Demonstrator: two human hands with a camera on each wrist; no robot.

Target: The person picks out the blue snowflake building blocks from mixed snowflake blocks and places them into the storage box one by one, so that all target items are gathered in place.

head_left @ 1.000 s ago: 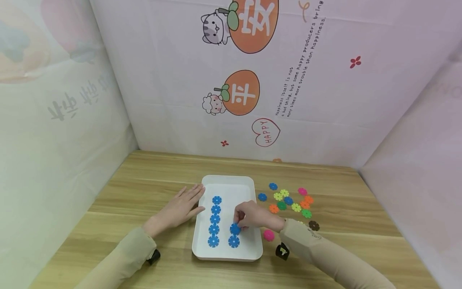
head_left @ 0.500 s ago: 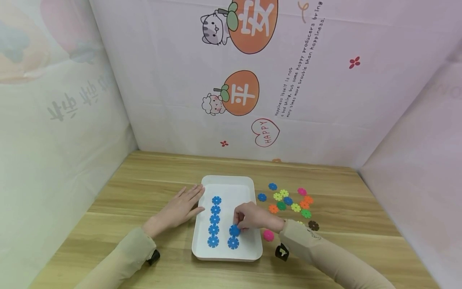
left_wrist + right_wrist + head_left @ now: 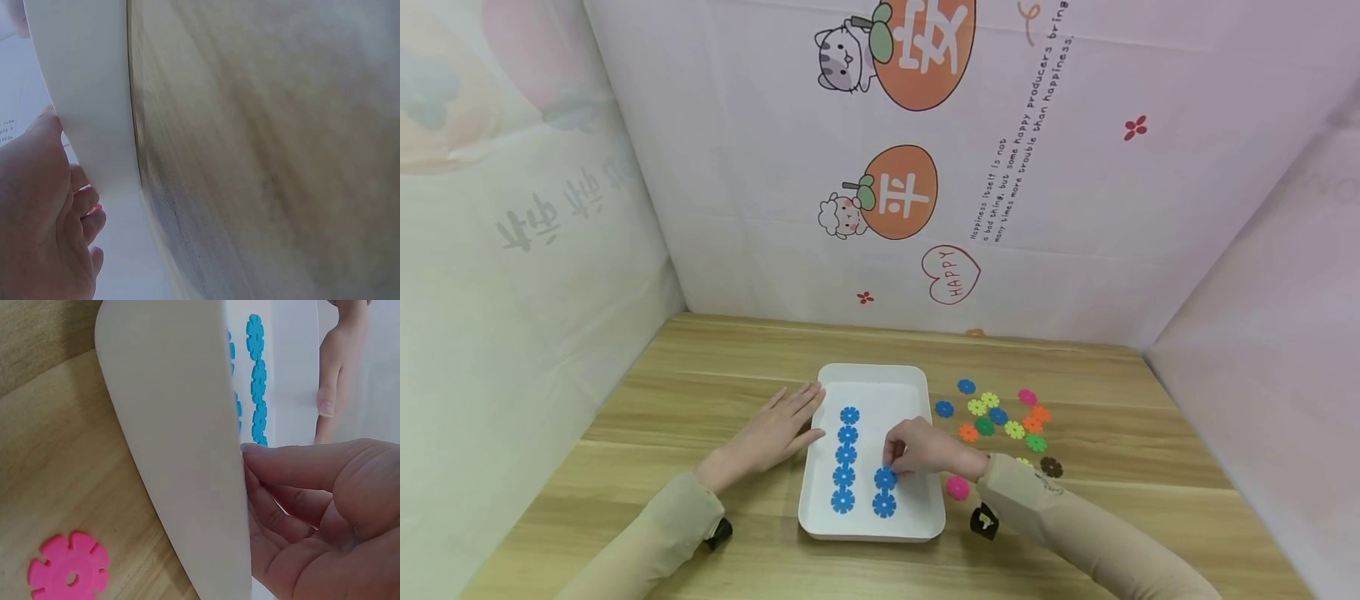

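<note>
A white tray (image 3: pixel 880 396) stands on the wooden table. On its left side, several blue notched snowflake discs (image 3: pixel 846 455) form a straight column. Two more blue discs lie at the right, the lower disc (image 3: pixel 884 504) just below the upper disc (image 3: pixel 885 478). My right hand (image 3: pixel 921 446) reaches over the tray's right wall, thumb and curled fingers pinching the edge of that upper disc. In the right wrist view the wall hides the fingertips' contact. My left hand (image 3: pixel 775 433) rests with fingers straight against the tray's left rim.
Loose notched discs in several colours lie right of the tray, among them a blue disc (image 3: pixel 944 408), a green disc (image 3: pixel 984 427) and a brown disc (image 3: pixel 1051 467). A pink disc (image 3: pixel 69 569) lies close by the tray's right wall. A printed cloth wall (image 3: pixel 760 208) rises behind the table.
The upper right blue disc has shifted slightly toward the person and left, with my right hand at it. My left hand stays at the rim.
</note>
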